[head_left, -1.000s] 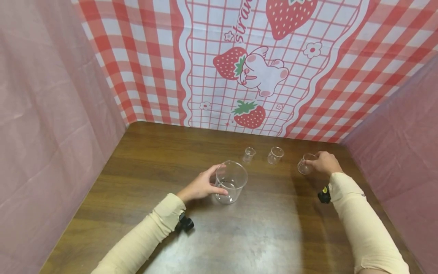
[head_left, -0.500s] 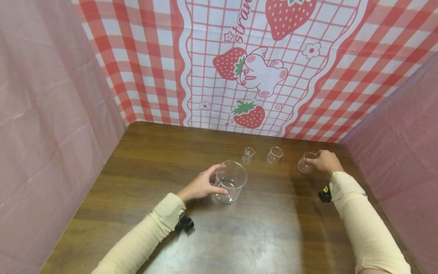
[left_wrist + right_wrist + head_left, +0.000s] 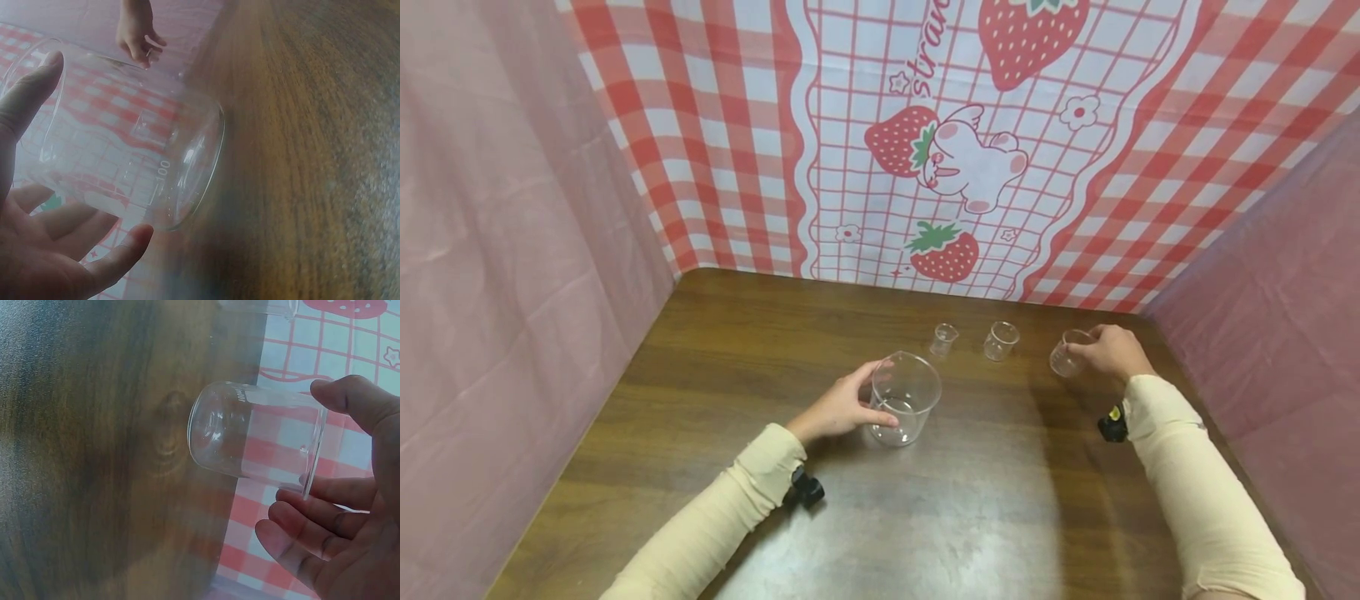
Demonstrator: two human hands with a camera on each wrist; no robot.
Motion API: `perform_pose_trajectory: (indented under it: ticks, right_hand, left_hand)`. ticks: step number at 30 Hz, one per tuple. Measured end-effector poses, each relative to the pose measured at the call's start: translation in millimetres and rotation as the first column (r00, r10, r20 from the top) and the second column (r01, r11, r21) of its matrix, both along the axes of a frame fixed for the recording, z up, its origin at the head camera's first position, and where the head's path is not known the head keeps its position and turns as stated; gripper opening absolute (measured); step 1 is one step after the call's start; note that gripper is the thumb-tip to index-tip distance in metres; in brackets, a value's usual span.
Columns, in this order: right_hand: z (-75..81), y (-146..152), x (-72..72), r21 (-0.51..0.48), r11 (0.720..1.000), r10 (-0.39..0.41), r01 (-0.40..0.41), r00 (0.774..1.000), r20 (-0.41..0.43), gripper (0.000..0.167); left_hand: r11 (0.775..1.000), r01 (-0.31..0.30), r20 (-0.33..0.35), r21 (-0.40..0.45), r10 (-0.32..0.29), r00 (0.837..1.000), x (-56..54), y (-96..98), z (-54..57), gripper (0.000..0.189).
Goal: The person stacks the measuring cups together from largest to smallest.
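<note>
My left hand (image 3: 841,406) grips a large clear glass beaker (image 3: 917,392) from its left side, thumb in front and fingers behind. In the left wrist view the beaker (image 3: 134,156) carries a white "100" mark near its base. Towards the right edge of the table, my right hand (image 3: 1116,352) pinches a smaller glass beaker (image 3: 1064,358) by its rim. The right wrist view shows this beaker (image 3: 256,434) upright relative to the table, with a gap between its base and a reflection on the wood. Both beakers look vacant inside.
A tiny glass beaker (image 3: 943,340) and a slightly larger one (image 3: 1001,342) stand between my hands, towards the back of the wooden table (image 3: 722,358). A strawberry-print checked cloth (image 3: 880,192) hangs behind. Pink curtains (image 3: 512,250) flank both sides.
The small beaker in my right hand has risen slightly. My left hand and the large beaker have stayed in place.
</note>
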State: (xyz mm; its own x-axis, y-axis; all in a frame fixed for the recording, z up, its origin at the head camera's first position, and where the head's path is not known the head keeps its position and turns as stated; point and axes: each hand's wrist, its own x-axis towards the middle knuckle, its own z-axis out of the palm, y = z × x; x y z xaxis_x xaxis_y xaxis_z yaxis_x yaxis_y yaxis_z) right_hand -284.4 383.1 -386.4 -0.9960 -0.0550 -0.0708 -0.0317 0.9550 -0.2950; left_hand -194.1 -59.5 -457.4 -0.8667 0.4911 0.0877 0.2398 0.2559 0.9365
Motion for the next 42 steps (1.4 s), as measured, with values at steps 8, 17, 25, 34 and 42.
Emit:
perform_pose_trajectory:
  ticks: [8,17,25,34,42]
  right_hand:
    - [9.6,-3,2.2,0.024,1.000,0.011,-0.011,1.000,-0.006,0.070]
    - [18.9,-13,3.3,0.017,0.999,0.048,-0.047,0.997,-0.066,0.064]
    - [28.4,-30,6.1,0.018,0.997,0.076,-0.075,0.991,-0.108,0.064]
    - [36.6,-43,8.1,0.024,0.995,0.099,-0.097,0.981,-0.164,0.054]
    - [44.1,-54,10.8,0.018,0.991,0.133,-0.132,0.967,-0.216,0.042]
  left_hand:
    - [1.000,0.004,-0.005,-0.005,-0.004,1.000,-1.1,1.4,-2.9,0.085]
    - [1.000,0.007,-0.012,-0.017,-0.007,1.000,-2.0,2.6,-4.6,0.087]
    - [1.000,-0.001,0.005,-0.024,0.001,1.000,-1.7,2.3,-3.2,0.089]
    - [1.000,-0.007,0.005,-0.025,0.007,1.000,-2.0,2.9,-5.8,0.089]
    - [1.000,-0.008,0.000,-0.030,0.008,1.000,-2.3,1.3,-6.4,0.089]
